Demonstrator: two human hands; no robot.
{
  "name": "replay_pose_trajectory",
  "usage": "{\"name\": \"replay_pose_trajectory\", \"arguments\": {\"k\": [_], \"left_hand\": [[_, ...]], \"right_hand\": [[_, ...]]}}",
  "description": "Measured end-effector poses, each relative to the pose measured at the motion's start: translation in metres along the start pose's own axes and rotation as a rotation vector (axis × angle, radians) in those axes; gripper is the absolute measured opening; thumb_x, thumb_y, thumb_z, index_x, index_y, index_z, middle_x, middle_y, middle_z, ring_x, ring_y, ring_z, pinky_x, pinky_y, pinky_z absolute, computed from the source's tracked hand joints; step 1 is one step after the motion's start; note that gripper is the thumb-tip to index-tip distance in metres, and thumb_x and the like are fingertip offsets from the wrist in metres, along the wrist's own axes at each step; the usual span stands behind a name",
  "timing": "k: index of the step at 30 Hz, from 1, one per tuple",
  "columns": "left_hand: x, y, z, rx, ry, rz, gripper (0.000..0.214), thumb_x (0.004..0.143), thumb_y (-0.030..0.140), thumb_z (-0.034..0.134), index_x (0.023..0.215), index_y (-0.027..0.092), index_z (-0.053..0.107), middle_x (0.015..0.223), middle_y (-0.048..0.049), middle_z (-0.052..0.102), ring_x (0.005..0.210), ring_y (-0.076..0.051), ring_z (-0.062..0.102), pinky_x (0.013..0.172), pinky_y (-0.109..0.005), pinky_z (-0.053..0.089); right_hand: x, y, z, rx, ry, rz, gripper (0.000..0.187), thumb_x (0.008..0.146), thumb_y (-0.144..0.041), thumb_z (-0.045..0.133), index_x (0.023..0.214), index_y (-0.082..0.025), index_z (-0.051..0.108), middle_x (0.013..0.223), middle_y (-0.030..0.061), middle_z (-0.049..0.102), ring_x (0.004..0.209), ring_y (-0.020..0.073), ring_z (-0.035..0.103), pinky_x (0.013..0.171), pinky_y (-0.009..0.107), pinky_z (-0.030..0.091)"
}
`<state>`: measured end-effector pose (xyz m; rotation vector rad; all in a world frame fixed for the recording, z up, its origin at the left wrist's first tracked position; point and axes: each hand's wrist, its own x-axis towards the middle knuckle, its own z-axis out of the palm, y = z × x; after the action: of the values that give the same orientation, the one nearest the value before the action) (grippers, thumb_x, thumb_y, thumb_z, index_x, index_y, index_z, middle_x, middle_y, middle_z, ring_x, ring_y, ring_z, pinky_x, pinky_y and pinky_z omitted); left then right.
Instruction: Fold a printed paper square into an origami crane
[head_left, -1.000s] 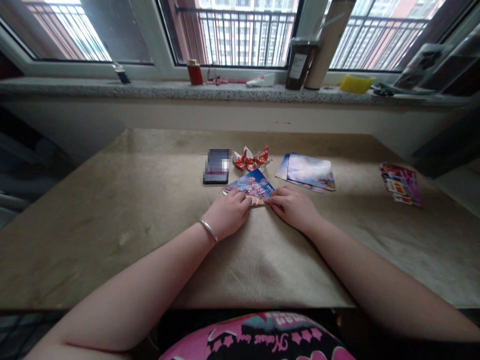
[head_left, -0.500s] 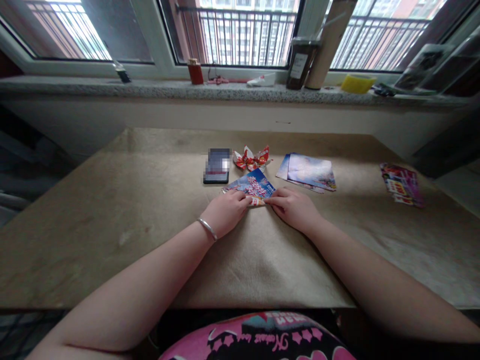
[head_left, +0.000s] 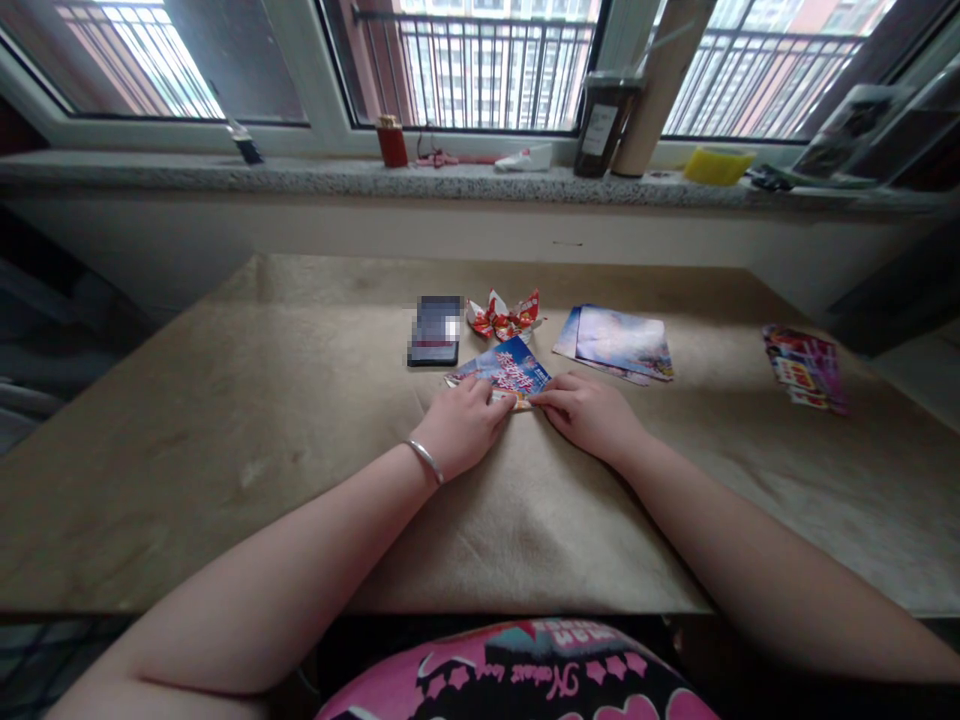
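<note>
A blue printed paper sheet (head_left: 506, 368) lies folded on the tan table (head_left: 262, 400). My left hand (head_left: 463, 425), with a silver bangle at the wrist, presses its curled fingers on the sheet's near left edge. From the right, my right hand (head_left: 587, 412) pinches the near corner of the same sheet. The two hands nearly meet at the fold. Just beyond the sheet sits a red and white folded paper figure (head_left: 502, 316).
A dark phone (head_left: 435, 331) lies left of the paper figure. A small stack of printed sheets (head_left: 619, 343) is to the right, and more coloured sheets (head_left: 804, 368) lie at the far right. The windowsill holds a red can (head_left: 391, 142), a dark jar (head_left: 601, 124) and a yellow item (head_left: 717, 165).
My left hand has slid a little to the right along the sheet's near edge, toward my right hand. The sheet and the other things have stayed in place.
</note>
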<state>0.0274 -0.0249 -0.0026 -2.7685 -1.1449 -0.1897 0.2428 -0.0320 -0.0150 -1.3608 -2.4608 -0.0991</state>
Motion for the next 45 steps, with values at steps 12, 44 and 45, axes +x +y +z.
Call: {"name": "replay_pose_trajectory", "arguments": {"k": [12, 44, 45], "left_hand": [[0.000, 0.001, 0.003, -0.010, 0.046, 0.000, 0.030, 0.092, 0.028, 0.039, 0.114, 0.021, 0.058, 0.107, -0.0101, 0.056, 0.106, -0.025, 0.049, 0.092, -0.041, 0.041], [-0.001, -0.003, -0.003, -0.124, -0.060, 0.175, 0.048, 0.086, 0.035, 0.047, 0.131, 0.019, 0.046, 0.116, -0.0117, 0.052, 0.110, -0.027, 0.044, 0.097, -0.042, 0.038], [-0.001, -0.003, -0.004, -0.125, -0.062, 0.175, 0.047, 0.086, 0.034, 0.047, 0.131, 0.019, 0.047, 0.116, -0.0117, 0.052, 0.110, -0.027, 0.044, 0.097, -0.043, 0.038]], "right_hand": [[-0.005, 0.014, -0.003, 0.099, -0.012, -0.003, 0.024, 0.086, -0.017, 0.050, 0.092, -0.022, 0.073, 0.095, 0.0045, 0.071, 0.088, 0.0181, 0.063, 0.079, 0.029, 0.047], [-0.003, 0.006, -0.005, 0.033, -0.033, -0.155, 0.027, 0.089, -0.021, 0.046, 0.101, -0.023, 0.069, 0.104, 0.0045, 0.067, 0.091, 0.0184, 0.058, 0.079, 0.030, 0.046], [-0.003, 0.006, -0.005, 0.028, -0.032, -0.160, 0.027, 0.089, -0.021, 0.046, 0.101, -0.024, 0.069, 0.104, 0.0045, 0.067, 0.091, 0.0185, 0.058, 0.078, 0.030, 0.046]]}}
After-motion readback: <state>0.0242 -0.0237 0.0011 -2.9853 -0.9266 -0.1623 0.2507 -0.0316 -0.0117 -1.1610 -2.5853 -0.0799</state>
